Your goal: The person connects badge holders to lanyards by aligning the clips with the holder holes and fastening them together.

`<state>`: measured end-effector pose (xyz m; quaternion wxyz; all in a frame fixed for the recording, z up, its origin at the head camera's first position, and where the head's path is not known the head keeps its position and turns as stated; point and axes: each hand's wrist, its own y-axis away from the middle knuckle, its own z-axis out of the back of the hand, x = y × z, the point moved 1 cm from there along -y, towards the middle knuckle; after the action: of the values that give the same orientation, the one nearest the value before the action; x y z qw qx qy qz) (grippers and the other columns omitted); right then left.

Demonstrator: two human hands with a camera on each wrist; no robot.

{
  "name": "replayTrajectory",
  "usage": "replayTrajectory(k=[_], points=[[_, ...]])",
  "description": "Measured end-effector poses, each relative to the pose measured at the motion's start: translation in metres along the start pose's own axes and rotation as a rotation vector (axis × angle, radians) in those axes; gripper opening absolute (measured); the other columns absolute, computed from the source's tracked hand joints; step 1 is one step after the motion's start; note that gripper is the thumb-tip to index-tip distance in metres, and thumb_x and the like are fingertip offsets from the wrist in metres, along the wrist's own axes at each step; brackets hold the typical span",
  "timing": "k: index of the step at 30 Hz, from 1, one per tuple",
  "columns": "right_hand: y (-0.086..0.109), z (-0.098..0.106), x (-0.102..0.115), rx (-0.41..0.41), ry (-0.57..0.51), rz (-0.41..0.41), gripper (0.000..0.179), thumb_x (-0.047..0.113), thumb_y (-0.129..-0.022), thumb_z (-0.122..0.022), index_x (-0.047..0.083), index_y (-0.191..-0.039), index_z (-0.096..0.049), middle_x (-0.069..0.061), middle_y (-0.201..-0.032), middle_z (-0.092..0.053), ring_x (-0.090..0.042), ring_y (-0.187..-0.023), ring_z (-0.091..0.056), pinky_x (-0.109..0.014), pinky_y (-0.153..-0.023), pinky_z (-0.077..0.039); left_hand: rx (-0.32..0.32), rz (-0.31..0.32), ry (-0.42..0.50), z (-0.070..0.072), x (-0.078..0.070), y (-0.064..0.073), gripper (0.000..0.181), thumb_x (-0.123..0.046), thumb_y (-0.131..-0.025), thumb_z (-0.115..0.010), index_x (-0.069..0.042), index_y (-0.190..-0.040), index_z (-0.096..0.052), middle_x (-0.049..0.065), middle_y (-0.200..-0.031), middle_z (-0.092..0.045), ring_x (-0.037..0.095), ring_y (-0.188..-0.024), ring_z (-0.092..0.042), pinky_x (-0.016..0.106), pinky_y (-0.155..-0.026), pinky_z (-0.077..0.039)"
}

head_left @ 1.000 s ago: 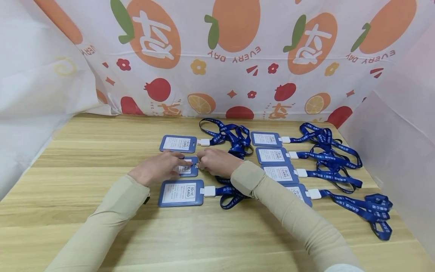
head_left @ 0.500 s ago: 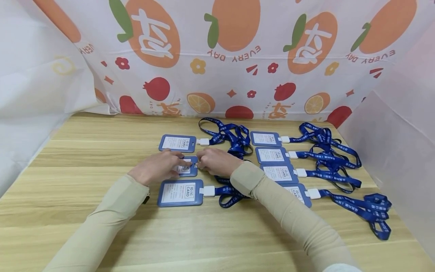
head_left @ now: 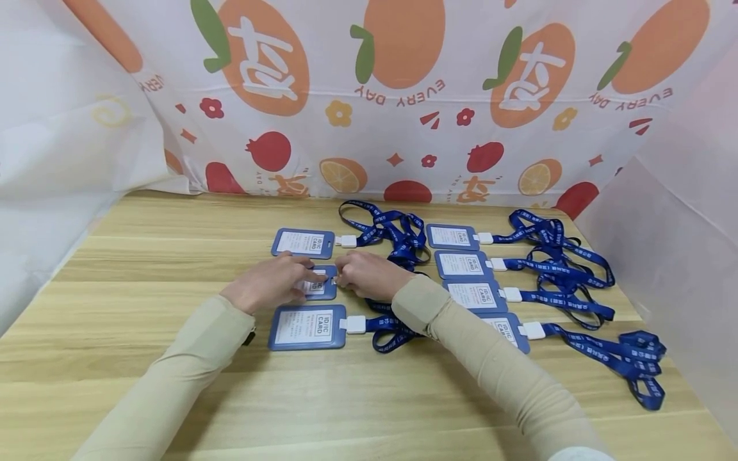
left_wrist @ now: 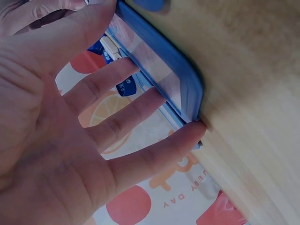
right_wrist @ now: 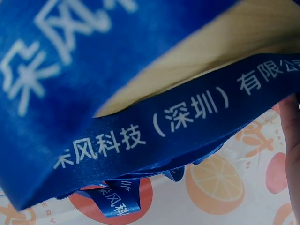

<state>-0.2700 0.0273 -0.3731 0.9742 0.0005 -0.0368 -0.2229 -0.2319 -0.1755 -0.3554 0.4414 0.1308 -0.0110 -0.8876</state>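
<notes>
My left hand [head_left: 268, 282] holds the middle blue ID card holder [head_left: 323, 291] of the left column flat on the table. In the left wrist view several fingertips touch along one edge of that holder [left_wrist: 180, 77]. At the holder's slotted end, my right hand [head_left: 371, 274] pinches the small end fitting of a lanyard; the fingers mostly hide it. The blue lanyard strap [right_wrist: 192, 115] with white lettering fills much of the right wrist view. Whether the fitting passes through the slot cannot be seen.
Above and below lie two more holders, the far one [head_left: 302, 243] and the near one [head_left: 307, 327], both joined to lanyards by white clips. To the right, several holders with lanyards [head_left: 562, 266] form a column. A fruit-print cloth [head_left: 369, 141] hangs behind the wooden table [head_left: 144, 269].
</notes>
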Motion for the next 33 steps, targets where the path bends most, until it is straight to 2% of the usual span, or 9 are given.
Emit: replayTrajectory(k=[17, 33], points=[[0.0004, -0.0006, -0.0011, -0.022, -0.019, 0.017, 0.016, 0.005, -0.095, -0.071, 0.009, -0.108, -0.08, -0.003, -0.102, -0.068, -0.012, -0.089, -0.061, -0.017, -0.085, -0.051, -0.013, -0.004, 0.012, 0.0007, -0.0008, -0.0008, 0.043, -0.009, -0.086, -0.082, -0.012, -0.127, -0.073, 0.021, -0.134, -0.062, 0.039, -0.115, -0.059, 0.055, -0.099, -0.049], [0.0008, 0.0006, 0.0, -0.019, -0.036, 0.011, 0.016, 0.004, -0.095, -0.07, 0.008, -0.107, -0.08, -0.004, -0.104, -0.069, -0.013, -0.092, -0.063, -0.019, -0.088, -0.051, -0.02, -0.016, 0.018, 0.0006, -0.0001, -0.0005, 0.041, -0.008, -0.085, -0.082, -0.01, -0.126, -0.073, 0.02, -0.132, -0.063, 0.038, -0.115, -0.06, 0.054, -0.099, -0.049]])
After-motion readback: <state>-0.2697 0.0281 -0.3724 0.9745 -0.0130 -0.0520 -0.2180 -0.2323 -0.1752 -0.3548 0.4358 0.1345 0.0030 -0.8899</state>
